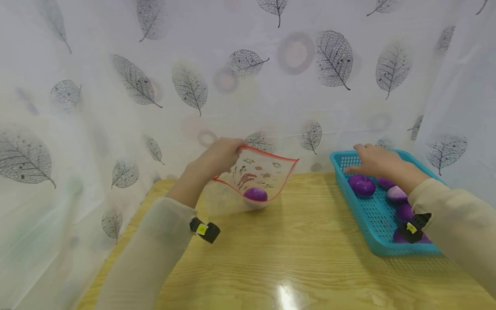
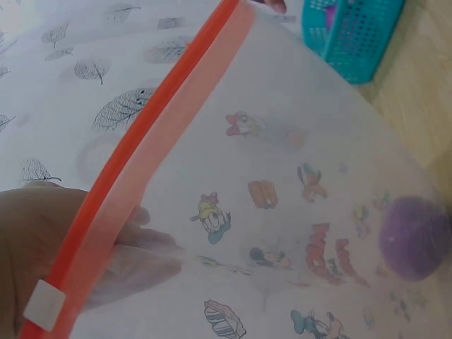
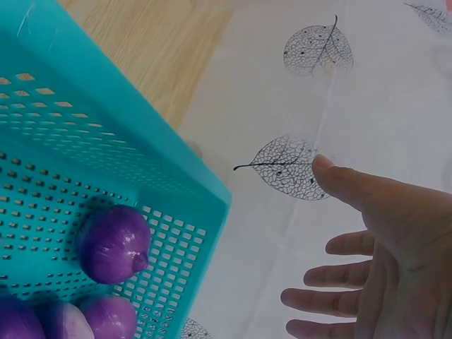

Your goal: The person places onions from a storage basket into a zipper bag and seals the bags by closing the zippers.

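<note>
The fingers of my left hand (image 1: 218, 159) hold the red rim (image 2: 134, 155) of a clear plastic bag (image 1: 267, 175), and its mouth stands wide; in the left wrist view some of these fingers show through the plastic, but the thumb is hidden there, so I cannot tell its exact place. The fingers (image 3: 332, 275) of my right hand (image 1: 381, 162) are wide and straight, with the thumb well apart, and they hang over the far part of a turquoise basket (image 1: 356, 212). From my seat, the bag is at twelve o'clock and the basket is near two o'clock. On the red rim, close to my left hand, sits a white slider (image 2: 44, 305), and the bag carries small cartoon prints (image 2: 214, 219). At about five o'clock from my left hand, one purple onion (image 1: 255, 194) lies low inside the bag. In the basket, another onion (image 1: 361, 186) rests at ten o'clock, and more onions (image 1: 404, 213) lie from one to five o'clock along its right side. Both things stand on a wooden table (image 1: 294, 245); beyond, at twelve o'clock, hangs a whitish curtain (image 1: 228, 112) with dark leaf prints.
</note>
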`<state>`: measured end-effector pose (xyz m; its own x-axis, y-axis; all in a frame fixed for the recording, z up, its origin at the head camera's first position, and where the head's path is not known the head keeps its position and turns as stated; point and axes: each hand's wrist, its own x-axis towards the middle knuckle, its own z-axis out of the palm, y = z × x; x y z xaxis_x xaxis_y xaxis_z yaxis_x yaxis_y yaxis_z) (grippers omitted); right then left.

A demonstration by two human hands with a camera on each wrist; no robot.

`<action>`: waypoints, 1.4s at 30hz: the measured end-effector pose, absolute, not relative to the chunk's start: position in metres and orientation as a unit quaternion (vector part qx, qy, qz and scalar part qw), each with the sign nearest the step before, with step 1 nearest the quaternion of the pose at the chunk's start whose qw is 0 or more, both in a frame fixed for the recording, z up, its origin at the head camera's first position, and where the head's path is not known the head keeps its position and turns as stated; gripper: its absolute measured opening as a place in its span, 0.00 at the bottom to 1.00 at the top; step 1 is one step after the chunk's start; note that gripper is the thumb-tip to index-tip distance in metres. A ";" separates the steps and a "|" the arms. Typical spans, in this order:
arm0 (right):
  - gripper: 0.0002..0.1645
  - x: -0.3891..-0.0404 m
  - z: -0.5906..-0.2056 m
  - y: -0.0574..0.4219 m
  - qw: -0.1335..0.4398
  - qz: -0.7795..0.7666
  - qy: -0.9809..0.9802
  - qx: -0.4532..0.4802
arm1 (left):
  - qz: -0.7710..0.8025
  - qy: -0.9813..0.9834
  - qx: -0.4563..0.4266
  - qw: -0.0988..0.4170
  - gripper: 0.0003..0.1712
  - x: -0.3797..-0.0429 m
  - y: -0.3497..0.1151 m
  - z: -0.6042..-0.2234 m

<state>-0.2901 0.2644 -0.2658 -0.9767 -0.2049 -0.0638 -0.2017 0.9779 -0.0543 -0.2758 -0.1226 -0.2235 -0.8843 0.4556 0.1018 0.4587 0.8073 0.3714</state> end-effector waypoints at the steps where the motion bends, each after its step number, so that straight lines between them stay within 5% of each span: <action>1: 0.64 -0.291 -0.267 0.266 0.037 -0.025 0.994 -0.101 | -0.198 -0.950 -0.240 0.003 0.20 -0.276 -0.122 -0.223; 42: 0.55 -0.317 -0.302 0.301 0.062 -0.014 0.995 -0.083 | -0.198 -0.950 -0.240 -0.009 0.22 -0.273 -0.123 -0.222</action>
<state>-0.3173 0.3015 -0.3018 -0.9787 -0.1666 -0.1200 -0.1631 0.9859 -0.0382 -0.2730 -0.1226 -0.2223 -0.8842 0.4604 0.0783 0.4533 0.8058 0.3810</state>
